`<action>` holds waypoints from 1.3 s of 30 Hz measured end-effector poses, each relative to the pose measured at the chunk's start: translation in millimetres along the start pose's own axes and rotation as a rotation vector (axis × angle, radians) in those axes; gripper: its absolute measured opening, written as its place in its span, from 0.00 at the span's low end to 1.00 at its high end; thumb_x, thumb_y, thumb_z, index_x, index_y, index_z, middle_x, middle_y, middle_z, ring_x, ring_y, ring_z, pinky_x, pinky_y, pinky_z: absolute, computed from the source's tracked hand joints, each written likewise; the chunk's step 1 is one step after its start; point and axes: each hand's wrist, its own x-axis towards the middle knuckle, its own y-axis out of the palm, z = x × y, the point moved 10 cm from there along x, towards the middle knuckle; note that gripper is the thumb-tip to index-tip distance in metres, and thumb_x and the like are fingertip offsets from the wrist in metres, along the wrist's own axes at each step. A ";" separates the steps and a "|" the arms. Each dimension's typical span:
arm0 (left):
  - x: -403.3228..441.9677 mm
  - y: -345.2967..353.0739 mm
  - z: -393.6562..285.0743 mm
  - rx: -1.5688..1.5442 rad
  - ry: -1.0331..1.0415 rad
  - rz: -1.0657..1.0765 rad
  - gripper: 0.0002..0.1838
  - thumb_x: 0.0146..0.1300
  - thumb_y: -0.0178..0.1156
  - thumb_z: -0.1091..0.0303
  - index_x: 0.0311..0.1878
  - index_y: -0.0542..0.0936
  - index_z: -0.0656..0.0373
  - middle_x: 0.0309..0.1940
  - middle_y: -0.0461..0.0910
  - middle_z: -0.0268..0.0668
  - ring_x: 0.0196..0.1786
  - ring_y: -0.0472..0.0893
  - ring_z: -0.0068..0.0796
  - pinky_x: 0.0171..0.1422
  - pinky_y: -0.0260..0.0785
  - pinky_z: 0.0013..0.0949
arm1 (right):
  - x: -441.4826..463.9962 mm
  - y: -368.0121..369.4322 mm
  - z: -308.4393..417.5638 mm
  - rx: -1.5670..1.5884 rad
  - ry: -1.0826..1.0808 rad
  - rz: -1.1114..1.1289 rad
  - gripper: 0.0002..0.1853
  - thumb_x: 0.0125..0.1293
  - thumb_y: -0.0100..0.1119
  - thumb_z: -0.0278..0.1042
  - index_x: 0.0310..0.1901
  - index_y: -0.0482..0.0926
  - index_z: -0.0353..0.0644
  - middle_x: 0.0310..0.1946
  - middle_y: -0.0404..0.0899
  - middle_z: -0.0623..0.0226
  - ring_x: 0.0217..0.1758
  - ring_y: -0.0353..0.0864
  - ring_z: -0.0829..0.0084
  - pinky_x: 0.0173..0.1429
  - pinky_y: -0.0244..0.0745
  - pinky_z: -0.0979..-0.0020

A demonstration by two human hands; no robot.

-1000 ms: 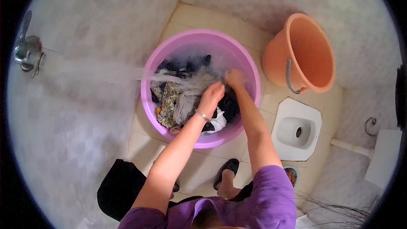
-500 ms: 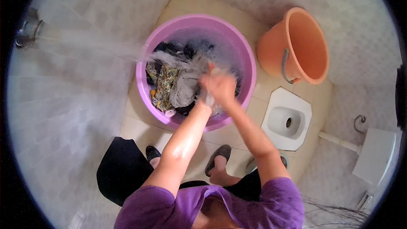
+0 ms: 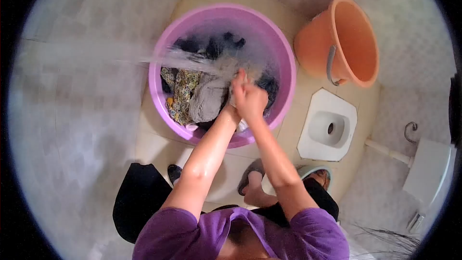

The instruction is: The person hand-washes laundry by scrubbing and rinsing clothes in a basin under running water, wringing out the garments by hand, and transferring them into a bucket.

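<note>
My left hand [image 3: 237, 89] and my right hand [image 3: 253, 101] are pressed together above a purple tub [image 3: 288, 72] of wet laundry. The right hand is closed, its fingers curled against the left hand. Most of the left hand's fingers are covered by it, and anything between the two is hidden. Water from the left sprays onto the laundry just beyond my fingers. Beside my left hand lie a grey cloth [image 3: 208, 101] and a yellow-and-black patterned cloth [image 3: 184, 91]. Dark cloth [image 3: 224, 43] lies at the tub's far side, partly veiled by spray.
To the tub's right stands an orange bucket [image 3: 313, 45] with a grey handle. A white squat toilet [image 3: 317, 139] is set in the tiled floor below it. A white cistern [image 3: 426, 171] is at the far right. My feet are at the tub's near side.
The view has shifted slightly, and the tap at the left edge is no longer visible. My hands stay together, with the right less blurred and the spray around them thinner.
</note>
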 end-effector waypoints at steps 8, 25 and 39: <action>-1.6 31.6 -46.6 0.209 0.035 -0.443 0.30 0.60 0.42 0.44 0.58 0.60 0.54 0.59 0.59 0.41 0.63 0.57 0.42 0.65 0.42 0.50 | 123.4 -43.6 -89.4 0.161 0.116 -0.069 0.24 0.58 0.43 0.53 0.27 0.77 0.38 0.26 0.76 0.51 0.33 0.75 0.49 0.37 0.69 0.58; -27.0 -13.7 -39.0 0.474 0.031 -0.653 0.28 0.66 0.36 0.57 0.66 0.40 0.33 0.63 0.46 0.55 0.64 0.53 0.48 0.64 0.50 0.44 | 121.3 41.8 -23.6 -0.181 -0.269 0.277 0.07 0.48 0.53 0.30 0.30 0.77 0.44 0.26 0.77 0.59 0.33 0.77 0.59 0.35 0.71 0.61; -27.6 -8.7 -38.5 0.532 0.039 -0.598 0.27 0.62 0.45 0.57 0.64 0.52 0.46 0.53 0.61 0.46 0.54 0.64 0.39 0.59 0.57 0.41 | 126.9 40.9 3.5 -0.042 -0.561 0.364 0.07 0.48 0.54 0.30 0.31 0.78 0.45 0.28 0.78 0.65 0.33 0.77 0.65 0.37 0.71 0.66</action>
